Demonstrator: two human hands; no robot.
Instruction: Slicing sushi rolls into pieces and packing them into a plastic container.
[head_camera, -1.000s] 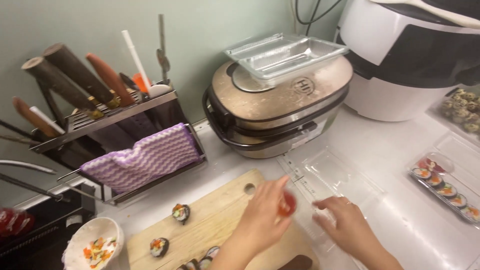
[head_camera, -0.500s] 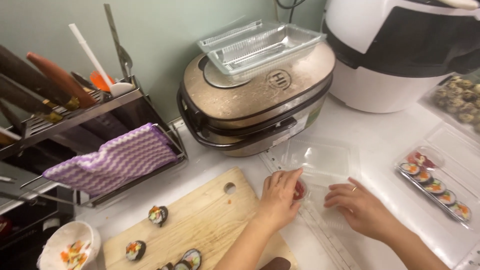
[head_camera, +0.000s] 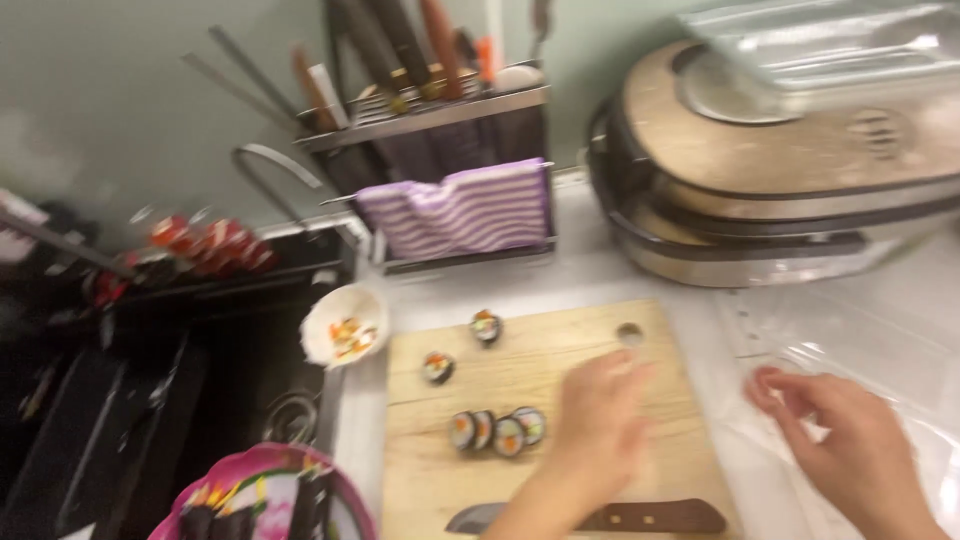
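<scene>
My left hand (head_camera: 600, 425) hovers over the wooden cutting board (head_camera: 540, 385), fingers apart and holding nothing; it is blurred by motion. Just left of it lies a short row of sliced sushi rolls (head_camera: 495, 430), with two single slices (head_camera: 487, 326) (head_camera: 437, 367) farther back. My right hand (head_camera: 850, 445) rests on a clear plastic tray (head_camera: 860, 330) to the right of the board, fingertips curled at a small reddish piece (head_camera: 765, 385). Whether it grips that piece is unclear. A dark-handled knife (head_camera: 640, 517) lies along the board's near edge.
A white bowl of scraps (head_camera: 345, 335) sits at the board's left corner. Behind stand a knife rack with a purple striped cloth (head_camera: 460, 210) and a large round beige cooker (head_camera: 800, 180). A black sink (head_camera: 150, 400) and a pink bowl (head_camera: 265, 495) are at left.
The view has swung left. My left hand, which held a red-topped piece at the clear tray, has come back over the cutting board with nothing in it. My right hand stays at the tray.
</scene>
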